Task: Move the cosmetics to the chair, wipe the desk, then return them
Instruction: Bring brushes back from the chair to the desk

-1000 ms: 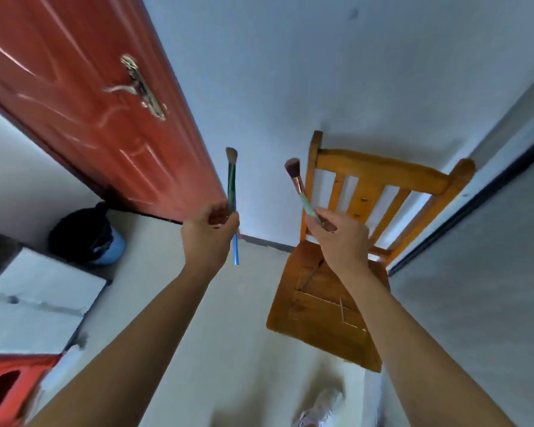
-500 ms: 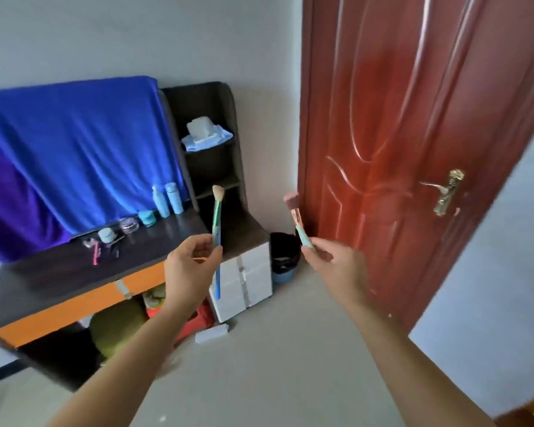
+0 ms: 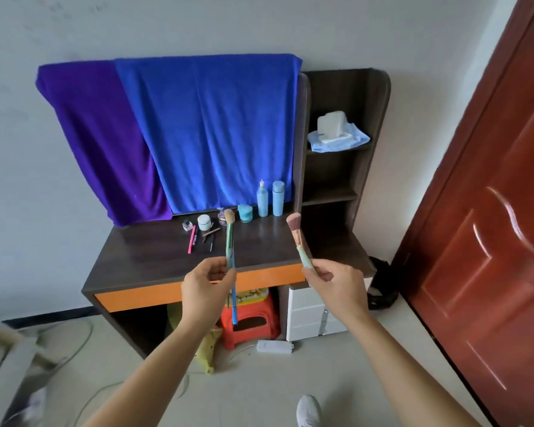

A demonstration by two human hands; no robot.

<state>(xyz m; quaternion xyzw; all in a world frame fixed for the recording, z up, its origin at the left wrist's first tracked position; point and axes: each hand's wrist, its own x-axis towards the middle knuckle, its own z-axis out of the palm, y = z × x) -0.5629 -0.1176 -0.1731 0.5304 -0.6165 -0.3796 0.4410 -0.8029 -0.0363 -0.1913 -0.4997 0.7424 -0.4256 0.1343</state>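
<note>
- Currently in the left hand [image 3: 208, 286]: a green-handled brush [image 3: 229, 241], upright with tan bristles on top, pinched between the thumb and curled fingers.
- Blue handle [image 3: 234, 306]: runs alongside the green one and sticks out below the same grip. I cannot tell whether it is a second brush.
- Pink-bristled brush [image 3: 298, 238]: mint handle, bristles leaning left. The right hand [image 3: 336, 285] grips it low on the handle with its fingers curled round it.
- Both brushes: I see them held in the air in front of the desk [image 3: 154, 257], touching nothing but the hands.
- Desk: dark top, orange front edge, with other cosmetics gathered along the back.
- Pale blue bottles [image 3: 270, 199]: I count two, upright and side by side at the back right of the top.
- Teal jar [image 3: 245, 212]: just left of the bottles.
- White jar [image 3: 204, 222]: further left, with a small glass bottle [image 3: 186, 225] beside it.
- Pink pencil [image 3: 191, 239]: lies flat in front of the glass bottle, with dark slim tools [image 3: 211, 237] just beside it.
- Blue towel [image 3: 216, 127] and purple towel [image 3: 105, 134]: they hang behind the desktop and overlap.
- Shelf unit [image 3: 364, 167]: stands at the desk's right end, with a white block on a pale blue cloth [image 3: 352, 141] on its upper shelf.
- Red stool [image 3: 250, 322] and white drawer unit [image 3: 309, 315]: both under the desk.
- White power strip [image 3: 275, 346]: on the floor in front of the stool.
- Red door [image 3: 490, 211]: at the right edge.
</note>
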